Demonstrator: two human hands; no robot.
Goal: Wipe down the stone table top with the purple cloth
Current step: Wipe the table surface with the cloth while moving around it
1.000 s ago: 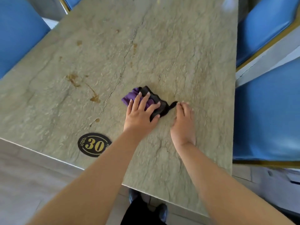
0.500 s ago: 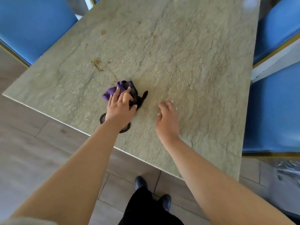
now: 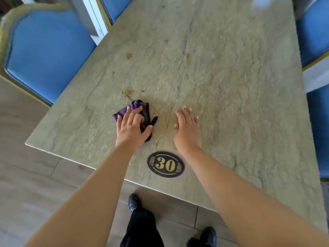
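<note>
A bunched purple and black cloth point(image 3: 138, 108) lies on the greenish stone table top point(image 3: 222, 77), near its front left part. My left hand point(image 3: 132, 130) presses down on the cloth, fingers spread over it. My right hand point(image 3: 187, 130) rests flat on the bare stone to the right of the cloth, fingers together, holding nothing. Brown stains point(image 3: 127, 92) mark the stone just beyond the cloth, and smaller spots point(image 3: 129, 56) lie farther back.
An oval black plaque with a gold "30" point(image 3: 166, 164) sits near the table's front edge, between my forearms. Blue padded chairs stand at the left point(image 3: 44, 54) and along the right side point(image 3: 313, 32). My black shoes point(image 3: 133, 202) show on the tiled floor below.
My left hand slid the cloth left across the stone toward the brown stains. My right hand let go of the cloth's tail and now lies flat. The view shifted.
</note>
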